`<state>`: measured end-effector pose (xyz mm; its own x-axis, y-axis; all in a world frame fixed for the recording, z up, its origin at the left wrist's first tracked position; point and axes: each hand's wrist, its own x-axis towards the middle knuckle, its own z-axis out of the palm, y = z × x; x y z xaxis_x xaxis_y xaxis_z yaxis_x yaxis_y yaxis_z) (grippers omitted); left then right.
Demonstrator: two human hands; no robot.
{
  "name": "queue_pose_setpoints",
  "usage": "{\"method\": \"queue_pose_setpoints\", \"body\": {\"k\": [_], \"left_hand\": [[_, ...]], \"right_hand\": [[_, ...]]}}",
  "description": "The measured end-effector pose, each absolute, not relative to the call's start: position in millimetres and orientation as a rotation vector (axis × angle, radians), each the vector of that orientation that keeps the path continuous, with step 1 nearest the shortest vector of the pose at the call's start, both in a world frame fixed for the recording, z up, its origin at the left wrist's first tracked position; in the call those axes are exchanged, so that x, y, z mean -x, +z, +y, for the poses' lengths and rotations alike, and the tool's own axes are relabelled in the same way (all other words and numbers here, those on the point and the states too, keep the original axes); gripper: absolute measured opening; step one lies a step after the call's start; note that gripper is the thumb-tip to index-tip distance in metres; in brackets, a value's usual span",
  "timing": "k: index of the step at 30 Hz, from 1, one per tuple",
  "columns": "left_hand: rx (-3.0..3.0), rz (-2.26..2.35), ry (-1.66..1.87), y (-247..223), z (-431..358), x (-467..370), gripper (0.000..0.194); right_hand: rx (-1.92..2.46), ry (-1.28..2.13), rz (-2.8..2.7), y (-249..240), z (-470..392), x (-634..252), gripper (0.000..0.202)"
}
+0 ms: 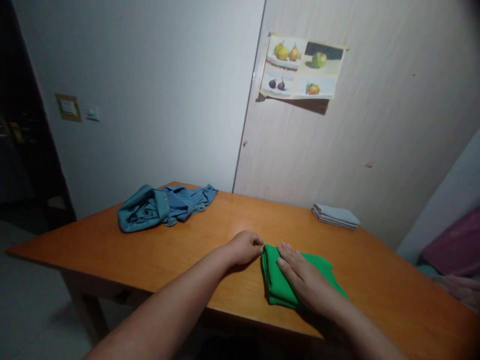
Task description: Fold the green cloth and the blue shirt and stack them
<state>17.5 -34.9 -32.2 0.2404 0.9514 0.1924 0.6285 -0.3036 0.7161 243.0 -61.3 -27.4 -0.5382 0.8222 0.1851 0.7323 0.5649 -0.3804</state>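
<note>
A folded green cloth [275, 280], perhaps a garment, lies near the front edge of the wooden table. Its left side shows stacked layers, while the right end spreads out flatter. My left hand [243, 248] is closed at the cloth's far left corner, with thumb and fingers pinched together there. Flat on top of the cloth rests my right hand [300, 272], fingers stretched out and pointing away from me. The part of the cloth under my right palm and wrist is hidden.
Crumpled blue clothing [150, 207] lies at the table's [180, 255] back left. At the back right sits a folded grey cloth stack [335, 216]. The wall behind carries a fruit picture sheet [300, 75]. Pink fabric [455, 247] is beyond the table's right side.
</note>
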Motion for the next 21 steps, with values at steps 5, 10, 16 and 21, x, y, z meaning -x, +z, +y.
{"method": "queue_pose_setpoints", "body": {"k": [5, 10, 16, 21], "left_hand": [[-2.078, 1.379, 0.664, -33, -20, -19, 0.021], [-2.181, 1.363, 0.58, -28, -15, -19, 0.018], [-2.273, 1.435, 0.546, -24, -10, -19, 0.02], [-2.298, 1.503, 0.518, -23, -12, -19, 0.021]], "right_hand": [[1.218, 0.392, -2.371, -29, -66, -245, 0.065], [1.165, 0.359, -2.418, -27, -70, -246, 0.054], [1.154, 0.329, -2.537, -24, -72, -246, 0.052], [1.166, 0.323, -2.592, -21, -74, -248, 0.054]]}}
